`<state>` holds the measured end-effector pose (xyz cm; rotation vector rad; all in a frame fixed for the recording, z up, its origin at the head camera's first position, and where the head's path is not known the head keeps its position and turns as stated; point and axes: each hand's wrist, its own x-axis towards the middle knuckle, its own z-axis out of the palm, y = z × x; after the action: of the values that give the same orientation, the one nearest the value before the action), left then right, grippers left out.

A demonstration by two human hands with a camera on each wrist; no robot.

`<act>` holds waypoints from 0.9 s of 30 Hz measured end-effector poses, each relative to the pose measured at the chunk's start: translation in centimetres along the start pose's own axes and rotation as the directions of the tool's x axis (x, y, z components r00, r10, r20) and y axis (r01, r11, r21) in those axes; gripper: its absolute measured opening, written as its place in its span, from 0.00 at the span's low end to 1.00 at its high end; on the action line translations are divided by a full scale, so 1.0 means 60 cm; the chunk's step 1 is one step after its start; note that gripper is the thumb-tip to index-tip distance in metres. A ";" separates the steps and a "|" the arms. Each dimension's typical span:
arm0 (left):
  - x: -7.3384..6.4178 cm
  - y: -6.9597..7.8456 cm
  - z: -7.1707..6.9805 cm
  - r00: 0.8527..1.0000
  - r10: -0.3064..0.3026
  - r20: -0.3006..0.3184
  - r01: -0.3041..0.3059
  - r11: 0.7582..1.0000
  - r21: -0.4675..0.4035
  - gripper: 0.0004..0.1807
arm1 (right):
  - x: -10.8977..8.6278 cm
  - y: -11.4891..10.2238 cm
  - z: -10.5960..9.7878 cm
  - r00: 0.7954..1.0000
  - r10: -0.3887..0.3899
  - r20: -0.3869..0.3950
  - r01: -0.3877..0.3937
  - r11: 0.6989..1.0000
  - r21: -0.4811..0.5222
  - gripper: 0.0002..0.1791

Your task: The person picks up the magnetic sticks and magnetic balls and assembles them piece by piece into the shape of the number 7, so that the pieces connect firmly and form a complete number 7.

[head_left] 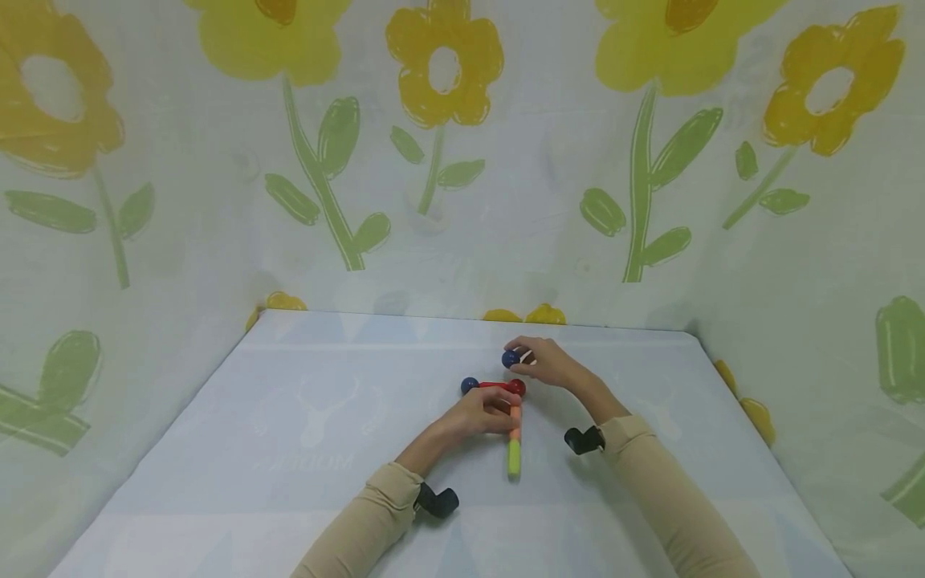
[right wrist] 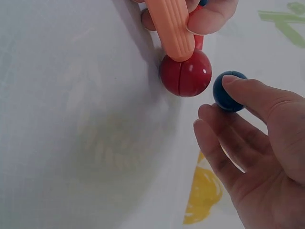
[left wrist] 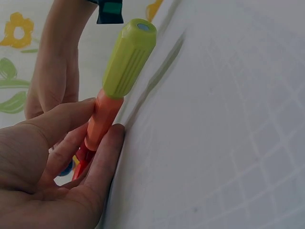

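Observation:
My left hand [head_left: 477,413] pinches an orange rod [left wrist: 103,119] between thumb and fingers. A yellow-green rod [head_left: 514,459] continues from its near end, in line with it. The orange rod's far end touches a red ball [right wrist: 187,74]. From that ball a red rod [head_left: 493,384] runs left to a dark blue ball [head_left: 470,385], partly behind the left fingers. My right hand [head_left: 548,364] pinches another blue ball [right wrist: 229,91] between thumb and fingertips, just beyond the red ball and apart from it.
The pieces lie on a white table [head_left: 325,457] with faint printed patterns. Cloth walls with yellow flowers [head_left: 444,68] enclose its back and sides. A black wrist camera [head_left: 437,502] sits on the left sleeve, and another black camera [head_left: 584,440] on the right.

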<state>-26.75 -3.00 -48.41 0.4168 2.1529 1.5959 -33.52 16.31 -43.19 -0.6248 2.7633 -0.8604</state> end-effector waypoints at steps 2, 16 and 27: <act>-0.001 0.000 0.000 1.000 0.004 0.004 -0.004 1.000 -0.002 0.16 | -0.006 -0.001 -0.003 1.000 -0.009 -0.004 0.009 1.000 -0.006 0.24; -0.003 0.002 -0.001 1.000 0.013 0.019 -0.013 1.000 -0.017 0.16 | -0.047 0.006 -0.017 0.995 -0.098 -0.014 0.098 0.995 -0.005 0.24; -0.005 0.003 -0.001 1.000 0.009 0.025 -0.008 1.000 -0.021 0.17 | -0.076 -0.002 -0.014 0.988 -0.156 0.005 0.156 0.988 0.015 0.23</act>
<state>-26.55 -3.14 -48.15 0.4378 2.1168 1.6073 -29.61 18.68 -42.23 -0.8489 2.7282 -0.9069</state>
